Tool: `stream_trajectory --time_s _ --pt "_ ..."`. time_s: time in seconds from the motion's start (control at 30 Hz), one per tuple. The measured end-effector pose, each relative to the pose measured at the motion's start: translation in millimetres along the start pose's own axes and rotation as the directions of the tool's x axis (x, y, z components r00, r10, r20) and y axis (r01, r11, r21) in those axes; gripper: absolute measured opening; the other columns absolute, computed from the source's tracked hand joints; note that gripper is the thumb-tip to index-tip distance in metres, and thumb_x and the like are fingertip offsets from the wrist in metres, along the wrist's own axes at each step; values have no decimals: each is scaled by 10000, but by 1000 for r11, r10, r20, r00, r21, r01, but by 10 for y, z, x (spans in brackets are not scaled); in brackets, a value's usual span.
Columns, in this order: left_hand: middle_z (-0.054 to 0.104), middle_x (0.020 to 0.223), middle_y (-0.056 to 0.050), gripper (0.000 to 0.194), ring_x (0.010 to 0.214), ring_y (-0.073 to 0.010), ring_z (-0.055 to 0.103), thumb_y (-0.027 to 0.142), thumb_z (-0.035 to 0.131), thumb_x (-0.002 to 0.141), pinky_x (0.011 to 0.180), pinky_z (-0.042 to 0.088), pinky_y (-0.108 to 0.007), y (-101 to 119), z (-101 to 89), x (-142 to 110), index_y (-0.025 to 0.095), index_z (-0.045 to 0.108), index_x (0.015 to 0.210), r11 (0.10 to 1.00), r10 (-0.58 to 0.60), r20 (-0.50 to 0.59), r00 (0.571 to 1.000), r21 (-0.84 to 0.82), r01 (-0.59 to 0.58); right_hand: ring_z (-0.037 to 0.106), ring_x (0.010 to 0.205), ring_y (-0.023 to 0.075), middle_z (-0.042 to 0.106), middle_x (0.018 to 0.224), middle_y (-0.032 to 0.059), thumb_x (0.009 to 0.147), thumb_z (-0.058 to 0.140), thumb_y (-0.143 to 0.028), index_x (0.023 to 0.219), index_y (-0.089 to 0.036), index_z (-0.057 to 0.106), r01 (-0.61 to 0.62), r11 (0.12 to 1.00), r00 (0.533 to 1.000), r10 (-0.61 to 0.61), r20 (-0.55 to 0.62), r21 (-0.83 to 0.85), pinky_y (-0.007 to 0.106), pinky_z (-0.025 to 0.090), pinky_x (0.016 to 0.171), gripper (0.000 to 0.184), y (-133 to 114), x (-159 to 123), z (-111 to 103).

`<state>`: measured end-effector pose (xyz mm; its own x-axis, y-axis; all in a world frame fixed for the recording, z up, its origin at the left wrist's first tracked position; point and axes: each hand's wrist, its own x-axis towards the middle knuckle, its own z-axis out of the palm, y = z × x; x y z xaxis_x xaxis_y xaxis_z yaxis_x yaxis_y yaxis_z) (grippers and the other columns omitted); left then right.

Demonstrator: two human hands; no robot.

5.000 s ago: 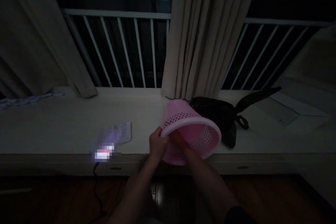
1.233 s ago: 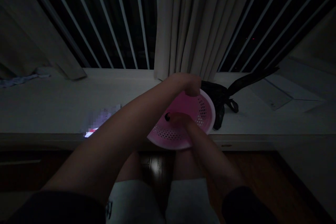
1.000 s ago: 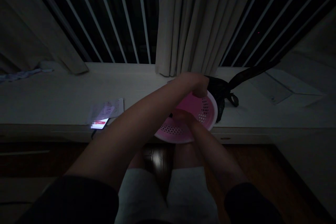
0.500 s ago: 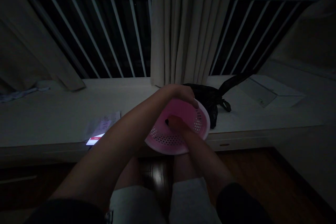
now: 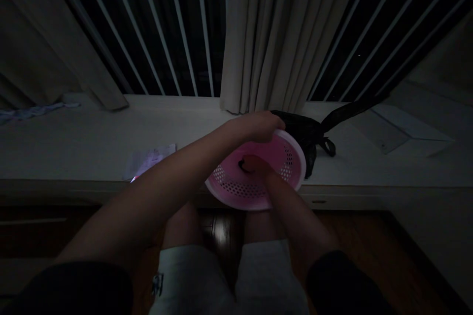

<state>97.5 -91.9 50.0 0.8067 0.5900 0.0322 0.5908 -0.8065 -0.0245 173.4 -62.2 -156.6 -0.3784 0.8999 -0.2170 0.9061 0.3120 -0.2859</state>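
Note:
A pink plastic basket [image 5: 242, 190] with holes around its wall is held above my knees, its mouth tilted up toward me. My left hand [image 5: 264, 125] reaches across it and grips the far rim, fingers closed over the edge. Inside the basket is my right hand [image 5: 255, 164], its fingers curled near the bottom. A small dark thing [image 5: 242, 165] shows at its fingertips, too dim to name. Behind the basket, a black plastic bag [image 5: 301, 130] rests on the white ledge [image 5: 199, 120].
On the ledge to the left lie papers [image 5: 153, 157] and the lit edge of a screen [image 5: 136, 177]. A white box [image 5: 402, 130] stands at the right. Beige curtains [image 5: 281, 34] and white railings [image 5: 181, 29] rise behind. The room is dark.
The view has tilted down and shifted, so the lit screen is now mostly behind my left arm. My left hand still grips the rim, and my right hand stays inside the basket.

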Motion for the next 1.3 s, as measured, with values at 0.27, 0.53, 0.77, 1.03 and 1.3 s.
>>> stream_trajectory --time_s 0.27,0.53,0.77,1.03,1.3 --pt "650 914 -71 341 812 -230 567 284 506 657 625 376 -303 159 -41 129 234 657 959 997 -48 75 996 -55 52 482 1014 113 489 1089 95 874 401 -373 1136 -84 483 -35 999 996 36 -80 9 325 417 908 398 31 -129 96" --pt "613 1086 -51 707 919 -180 551 724 350 707 729 402 -236 69 -86 170 211 600 1124 894 -23 288 957 -422 149 523 961 173 529 1089 67 865 283 -348 1091 -189 524 -162 987 962 159 -220 5 316 398 862 367 -18 -151 283" --pt "586 1142 -41 700 952 -180 553 713 401 696 728 425 -225 29 5 248 240 561 1186 790 -17 353 936 -569 229 521 955 165 538 1066 66 864 260 -336 1064 -176 527 -160 987 949 160 -272 22 291 391 850 369 -21 -177 314" --pt "526 1235 -57 741 1065 -230 487 752 420 654 864 385 -307 70 55 337 231 575 1158 806 -69 316 946 -542 240 491 997 156 518 1104 80 876 268 -299 1086 -163 543 -124 992 950 116 -290 -8 277 365 895 372 -61 -115 361" --pt "538 1224 -53 681 1067 -233 480 660 412 711 903 361 -296 70 6 241 210 539 1206 789 -94 337 937 -549 276 517 954 187 537 1079 107 883 238 -315 1076 -159 578 -105 991 971 83 -225 -87 333 375 871 421 72 -189 214"
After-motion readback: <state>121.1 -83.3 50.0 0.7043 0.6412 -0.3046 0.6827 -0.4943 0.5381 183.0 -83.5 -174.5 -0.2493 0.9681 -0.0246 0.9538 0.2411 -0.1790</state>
